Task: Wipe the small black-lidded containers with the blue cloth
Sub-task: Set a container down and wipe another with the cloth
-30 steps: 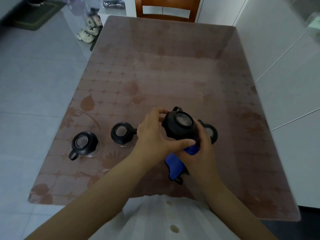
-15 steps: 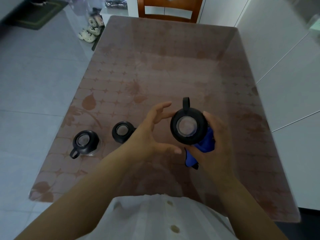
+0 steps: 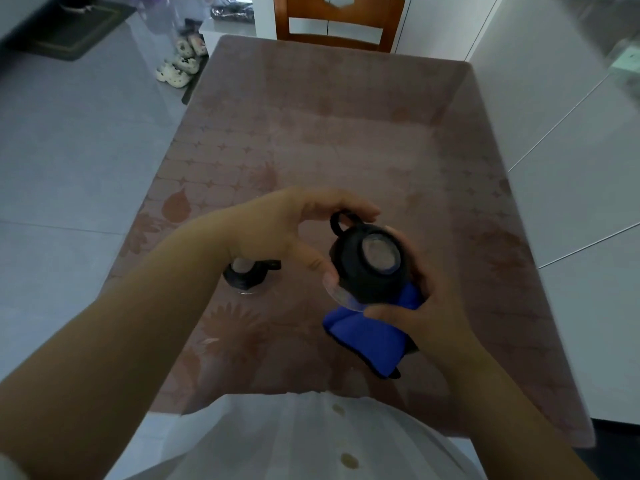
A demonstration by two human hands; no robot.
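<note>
A small container with a black lid [image 3: 369, 265] is held tilted above the table, its loop handle pointing up and left. My right hand [image 3: 429, 306] cups it from the right and below through the blue cloth [image 3: 367, 337], thumb against its glass base. The cloth hangs down under the container. My left hand [image 3: 294, 230] curls around the container's left side, thumb on its lower edge and fingers arched over the loop. A second black-lidded container [image 3: 247, 275] stands on the table, partly hidden by my left wrist. Any others are hidden behind my arms.
The patterned brown table [image 3: 346, 133] stretches ahead. A wooden chair [image 3: 337, 22] stands at its far end. Pale shoes [image 3: 180, 64] lie on the grey floor at the left. White cabinets [image 3: 571, 168] run along the table's right side.
My left hand has closed back onto the container after letting go. The container has tilted and the cloth now hangs lower. The view has shifted, hiding the leftmost container.
</note>
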